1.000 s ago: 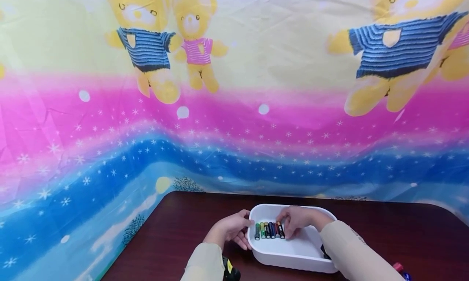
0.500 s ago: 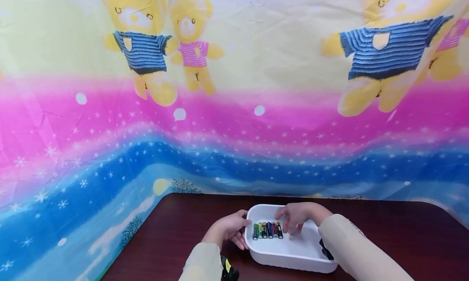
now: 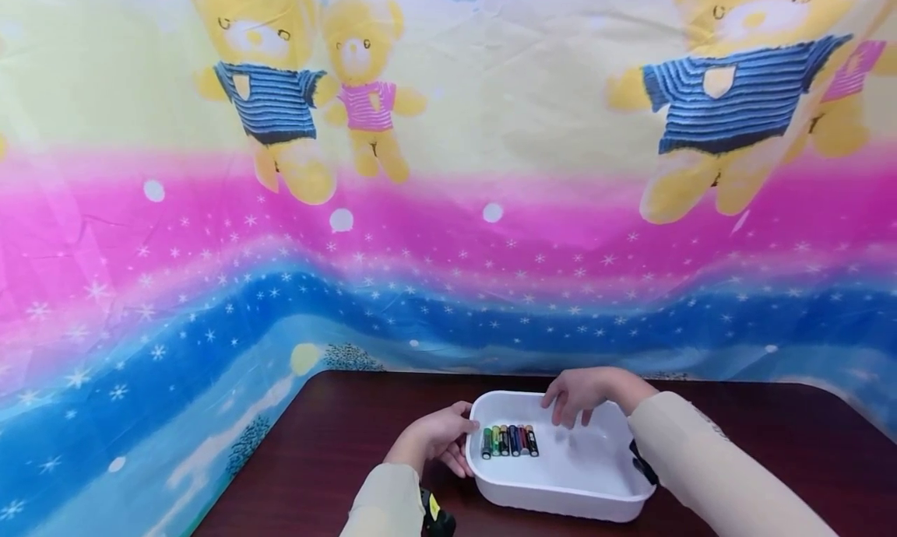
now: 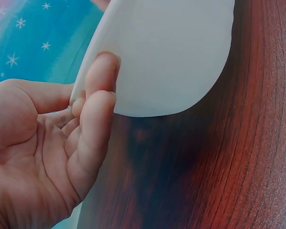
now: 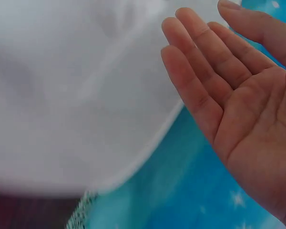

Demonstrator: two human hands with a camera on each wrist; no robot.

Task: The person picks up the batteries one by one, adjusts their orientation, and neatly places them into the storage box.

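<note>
A white plastic tub [image 3: 561,504] with rounded corners sits on the table. Against its left inner side lies a neat row of several batteries [image 3: 509,441], side by side, in green, yellow, black, blue and red. My left hand [image 3: 443,437] grips the tub's left end, thumb at the rim and fingers against the outer wall [image 4: 171,57]. Over the tub's far side hovers my right hand [image 3: 585,393], right of the batteries and holding nothing. In the right wrist view its fingers [image 5: 195,95] are loosely extended, palm showing.
The dark red wooden table [image 3: 336,443] stretches out on both sides of the tub. Behind it hangs a cloth backdrop [image 3: 448,288] printed with bears and snowflakes. A black wrist strap [image 3: 437,514] shows below the left sleeve, another [image 3: 641,463] at the right sleeve.
My right hand has let go of the end battery, lifted, and moved back and right, away from the row. The left hand keeps its grip on the tub.
</note>
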